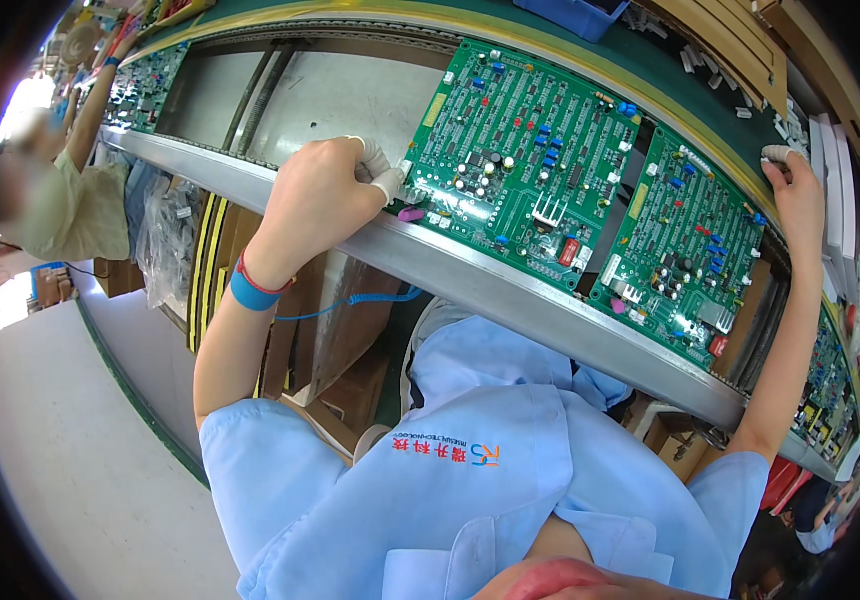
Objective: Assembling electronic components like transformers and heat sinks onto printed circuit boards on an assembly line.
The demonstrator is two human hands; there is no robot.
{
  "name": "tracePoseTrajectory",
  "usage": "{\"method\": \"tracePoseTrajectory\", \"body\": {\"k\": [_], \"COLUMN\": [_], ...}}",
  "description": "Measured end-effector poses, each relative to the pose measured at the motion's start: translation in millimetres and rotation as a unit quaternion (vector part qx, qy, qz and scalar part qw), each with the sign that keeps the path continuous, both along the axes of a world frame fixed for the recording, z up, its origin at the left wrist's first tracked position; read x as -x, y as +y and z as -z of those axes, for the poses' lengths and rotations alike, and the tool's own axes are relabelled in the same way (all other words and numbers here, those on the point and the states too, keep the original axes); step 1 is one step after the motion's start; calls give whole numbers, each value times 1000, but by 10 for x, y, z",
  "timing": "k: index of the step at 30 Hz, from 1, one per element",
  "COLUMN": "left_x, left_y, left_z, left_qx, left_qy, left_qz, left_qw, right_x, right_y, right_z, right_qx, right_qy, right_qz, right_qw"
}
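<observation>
My left hand [325,190] wears pale finger covers. Its thumb and finger are pinched at the left edge of a large green circuit board [505,215]; what lies between the fingertips is too small to make out. That board carries blue, red and white parts, a metal heat sink [548,212] and a purple-pink part [411,214] just below the fingertips. To its right lies a second, similar circuit board [685,260]. My right hand [795,190] is closed at the far right, fingertips by small white parts [795,130]; anything in its pinch is hidden.
The boards sit on a conveyor with a metal front rail [510,285]. A blue bin [580,15] stands behind, cardboard [730,45] at the back right. Further boards [150,85] lie far left, where another person [60,200] reaches in. A coiled blue cord [385,296] hangs below the rail.
</observation>
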State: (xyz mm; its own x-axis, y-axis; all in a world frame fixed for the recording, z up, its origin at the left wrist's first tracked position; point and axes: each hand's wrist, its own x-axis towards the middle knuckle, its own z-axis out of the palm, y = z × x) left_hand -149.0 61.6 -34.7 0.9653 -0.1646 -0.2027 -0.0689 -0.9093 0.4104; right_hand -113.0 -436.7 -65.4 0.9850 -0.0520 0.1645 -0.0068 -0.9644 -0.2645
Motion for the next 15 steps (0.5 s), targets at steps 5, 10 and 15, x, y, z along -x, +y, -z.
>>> {"method": "tracePoseTrajectory", "body": {"k": [5, 10, 15], "left_x": [-42, -185, -246], "left_y": [-40, 173, 247], "left_z": [-38, -203, 153], "left_qx": [-51, -18, 51], "left_qy": [7, 13, -59], "left_qz": [25, -17, -72], "left_qw": [998, 1000, 994], "right_x": [44, 129, -160], "right_y": [93, 717, 1610], "right_z": [-84, -427, -423], "right_qx": [2, -122, -100], "right_qy": [17, -50, -129], "right_qz": [20, -72, -265], "right_qw": [1000, 989, 950]}}
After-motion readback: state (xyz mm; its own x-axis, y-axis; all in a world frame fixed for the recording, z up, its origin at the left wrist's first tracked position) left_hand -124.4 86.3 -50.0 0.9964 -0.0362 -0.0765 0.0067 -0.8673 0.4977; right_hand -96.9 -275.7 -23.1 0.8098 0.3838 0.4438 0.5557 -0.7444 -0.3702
